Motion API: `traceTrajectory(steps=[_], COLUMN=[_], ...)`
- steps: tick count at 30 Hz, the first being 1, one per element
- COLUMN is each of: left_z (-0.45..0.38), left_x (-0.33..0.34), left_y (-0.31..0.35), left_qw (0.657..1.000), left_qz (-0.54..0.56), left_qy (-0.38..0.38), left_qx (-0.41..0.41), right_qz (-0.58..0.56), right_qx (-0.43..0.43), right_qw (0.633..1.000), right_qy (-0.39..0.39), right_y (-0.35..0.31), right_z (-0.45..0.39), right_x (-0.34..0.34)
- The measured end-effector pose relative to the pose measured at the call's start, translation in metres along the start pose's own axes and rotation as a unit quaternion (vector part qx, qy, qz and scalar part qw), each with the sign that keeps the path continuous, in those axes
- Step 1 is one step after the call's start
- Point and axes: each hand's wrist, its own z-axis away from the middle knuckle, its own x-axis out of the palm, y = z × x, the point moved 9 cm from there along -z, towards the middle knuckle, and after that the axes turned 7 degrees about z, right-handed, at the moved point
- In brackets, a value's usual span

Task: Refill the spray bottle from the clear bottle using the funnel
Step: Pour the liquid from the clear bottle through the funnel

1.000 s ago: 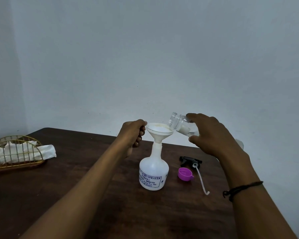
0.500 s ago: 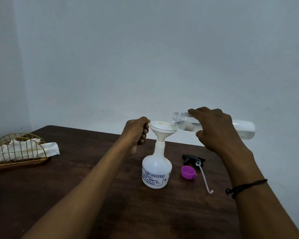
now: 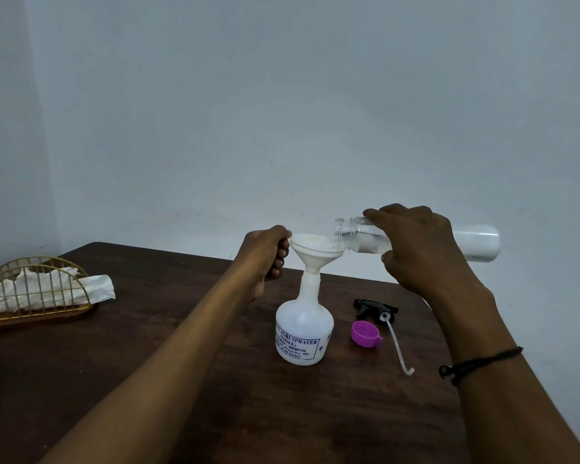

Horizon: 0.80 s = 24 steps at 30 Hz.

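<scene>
We see a dark wood-grain tabletop (image 3: 148,380) against a plain pale wall. On its far left edge sits a gold wire basket (image 3: 37,289) with an arched top, stuffed with crumpled white tissue (image 3: 91,289). Right of centre lie a round magenta cap (image 3: 365,334) and the black trigger sprayer head (image 3: 374,308), its thin white dip tube (image 3: 397,346) trailing toward us; both are just beside the spray bottle and apart from it.

The spray bottle (image 3: 303,333) stands upright mid-tabletop, white translucent plastic, bulbous with a narrow neck and a blue-printed label. The white cone funnel (image 3: 315,251) sits in that neck. Our left hand (image 3: 265,256) pinches the funnel's left rim, fingers curled. Our right hand (image 3: 422,249), with a black cord at the wrist, wraps its fingers around the clear bottle (image 3: 472,242), held nearly horizontal, threaded mouth over the funnel's right rim.
</scene>
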Motion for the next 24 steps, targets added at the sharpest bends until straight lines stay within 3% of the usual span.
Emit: traceTrajectory(steps=[24], left_z=[0.0023], left_x=[0.0005], left_y=[0.0011], left_qw=[1.0], left_qz=[-0.002], left_qy=[-0.004], left_qx=[0.001], right_qz=[0.008], right_qx=[-0.019], right_qw=[1.0], right_qy=[0.023], right_y=[-0.0049], right_z=[-0.0021], right_x=[-0.0014])
